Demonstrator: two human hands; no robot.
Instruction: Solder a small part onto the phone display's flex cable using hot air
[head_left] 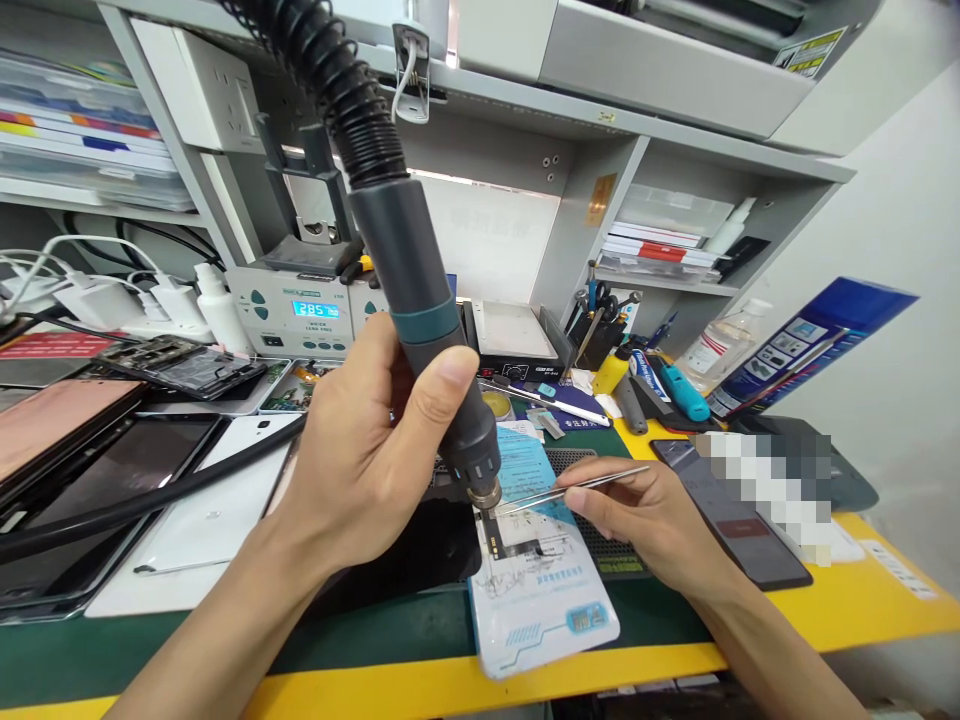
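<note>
Work looks mid-way, by my judgement: L hand [360, 450] grips hot-air gun [420, 260] w/ thumb along its side, nozzle [484, 495] pointing down at upper end of black strip [517, 548]. R hand [645, 510] pinches metal tweezers [592, 482], tips near nozzle; can't tell if they touch strip. Tools are in pos. and station display [316, 309] is lit blue, so setup seems done; no finished result visible, amt. left unclear. Strip is small, thin, dark & bent, w/ tiny gold-coloured spots nr. its upper end. It lies on white-and-blue pack [547, 640], approx. centre, surrounded by dark smudges & fine marks; any damage is too small to tell. Pack sits nr. front edge of green-and-yellow bench [660, 660], beside glossy black panel [420, 550] on its L.
</note>
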